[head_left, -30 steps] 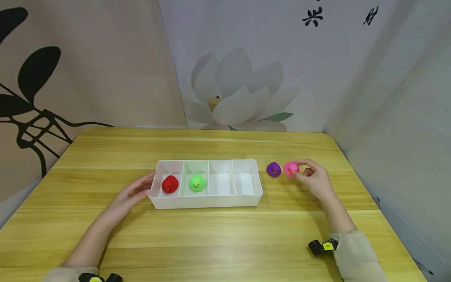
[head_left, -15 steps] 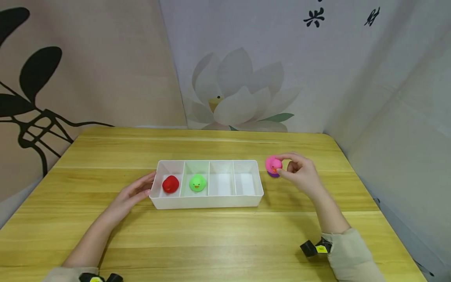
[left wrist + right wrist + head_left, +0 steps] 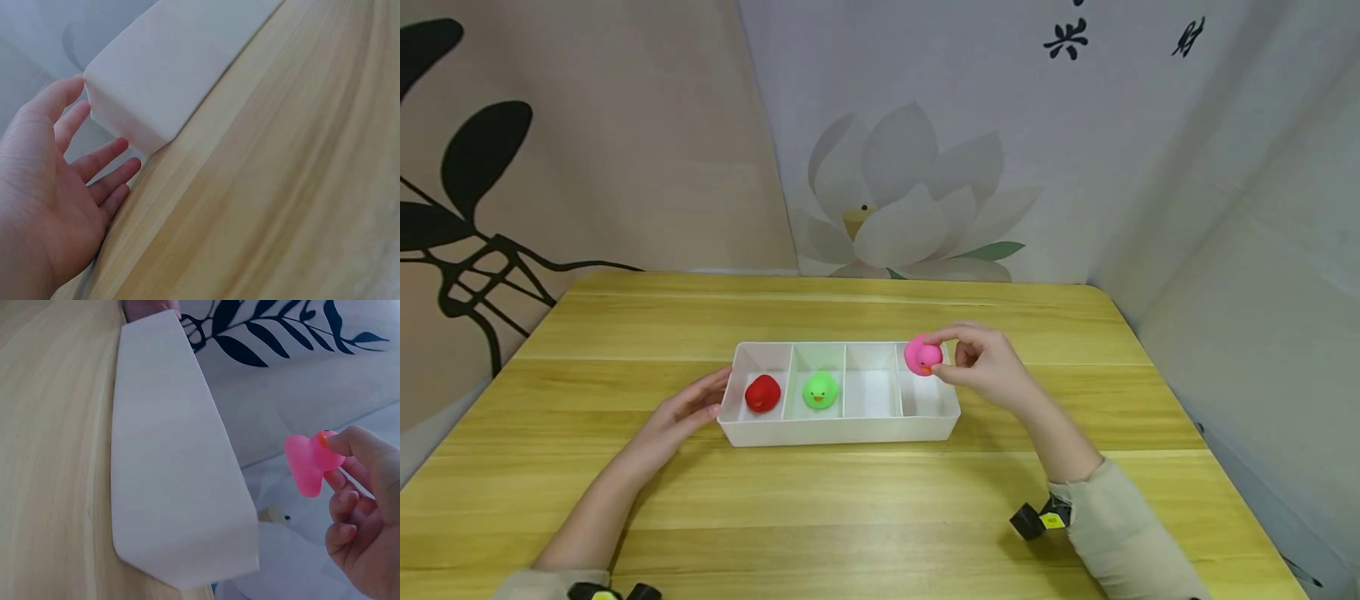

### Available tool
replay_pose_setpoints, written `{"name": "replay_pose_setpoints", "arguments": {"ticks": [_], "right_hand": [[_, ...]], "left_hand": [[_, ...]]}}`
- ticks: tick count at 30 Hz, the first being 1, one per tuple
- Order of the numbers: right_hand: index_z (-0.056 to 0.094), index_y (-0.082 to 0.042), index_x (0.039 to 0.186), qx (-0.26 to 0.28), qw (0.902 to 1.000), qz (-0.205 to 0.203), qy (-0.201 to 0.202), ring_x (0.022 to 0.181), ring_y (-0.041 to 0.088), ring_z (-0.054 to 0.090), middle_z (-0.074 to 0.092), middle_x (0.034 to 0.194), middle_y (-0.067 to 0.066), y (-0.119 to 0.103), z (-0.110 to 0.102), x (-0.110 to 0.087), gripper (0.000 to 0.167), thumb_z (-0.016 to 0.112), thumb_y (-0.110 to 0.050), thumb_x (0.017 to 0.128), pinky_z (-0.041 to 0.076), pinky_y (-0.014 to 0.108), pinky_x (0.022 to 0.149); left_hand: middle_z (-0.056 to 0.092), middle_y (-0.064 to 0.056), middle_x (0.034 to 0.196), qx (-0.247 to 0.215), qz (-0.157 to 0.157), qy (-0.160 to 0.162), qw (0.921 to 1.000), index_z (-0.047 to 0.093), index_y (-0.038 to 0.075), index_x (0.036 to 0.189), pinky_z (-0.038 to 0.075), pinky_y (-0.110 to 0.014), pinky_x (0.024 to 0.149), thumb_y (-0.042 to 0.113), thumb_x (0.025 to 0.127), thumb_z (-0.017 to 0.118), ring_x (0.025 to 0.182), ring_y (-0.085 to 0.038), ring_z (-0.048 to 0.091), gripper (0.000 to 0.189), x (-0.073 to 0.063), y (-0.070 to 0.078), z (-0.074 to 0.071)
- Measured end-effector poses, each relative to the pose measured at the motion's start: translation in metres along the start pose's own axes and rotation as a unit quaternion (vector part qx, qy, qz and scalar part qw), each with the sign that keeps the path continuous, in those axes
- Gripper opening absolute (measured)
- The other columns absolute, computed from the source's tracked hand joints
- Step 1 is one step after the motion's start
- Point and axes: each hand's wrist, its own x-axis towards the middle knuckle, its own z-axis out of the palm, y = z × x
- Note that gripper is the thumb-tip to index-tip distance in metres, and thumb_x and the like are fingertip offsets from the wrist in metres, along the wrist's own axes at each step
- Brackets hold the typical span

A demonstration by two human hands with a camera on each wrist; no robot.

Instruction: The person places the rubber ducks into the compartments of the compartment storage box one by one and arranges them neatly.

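A pink toy duck (image 3: pixel 922 356) is pinched between thumb and fingers of my right hand (image 3: pixel 988 367), above the rightmost compartment of the white divided box (image 3: pixel 838 431). In the right wrist view the duck (image 3: pixel 306 464) hangs off to the side of the box wall (image 3: pixel 169 444). My left hand (image 3: pixel 673 421) touches the box's left end with fingers extended; the left wrist view shows the same hand (image 3: pixel 56 187) at the box corner. A red toy (image 3: pixel 763 393) sits in the leftmost compartment and a green toy duck (image 3: pixel 820 390) in the one beside it. The purple toy is hidden behind my right hand.
The box stands on a wooden table (image 3: pixel 850 517). Printed curtains (image 3: pixel 940 150) hang behind the table's far edge and along its sides. A wrist camera (image 3: pixel 1037 518) sits at my right cuff.
My right hand has carried the pink toy duck leftward, over the purple toy, to above the rightmost compartment. The left hand and box have stayed put.
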Motion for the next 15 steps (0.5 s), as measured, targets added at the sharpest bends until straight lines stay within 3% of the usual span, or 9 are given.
{"name": "replay_pose_setpoints", "arguments": {"ticks": [7,15], "right_hand": [[0.072,-0.008,0.109,-0.003,0.999,0.019,-0.039,0.054,0.018,0.04,0.049,0.068,0.007,-0.004,0.02,0.016,0.032,0.078,-0.004,0.077,0.03,0.024,0.048],[0.072,-0.011,0.107,-0.015,0.9965,0.016,-0.081,0.057,0.016,0.041,0.061,0.09,0.002,0.005,0.04,0.033,0.03,0.078,-0.007,0.078,0.032,0.024,0.049]], "left_hand": [[0.042,-0.022,0.141,0.002,0.003,0.001,1.0,0.034,0.01,0.149,0.042,-0.021,0.09,0.012,0.101,0.047,0.12,-0.005,0.045,0.05,0.0,0.0,0.0],[0.042,-0.022,0.141,0.001,0.003,0.001,1.0,0.034,0.01,0.149,0.041,-0.02,0.09,0.012,0.101,0.047,0.121,-0.005,0.045,0.05,0.0,0.0,-0.001]]}}
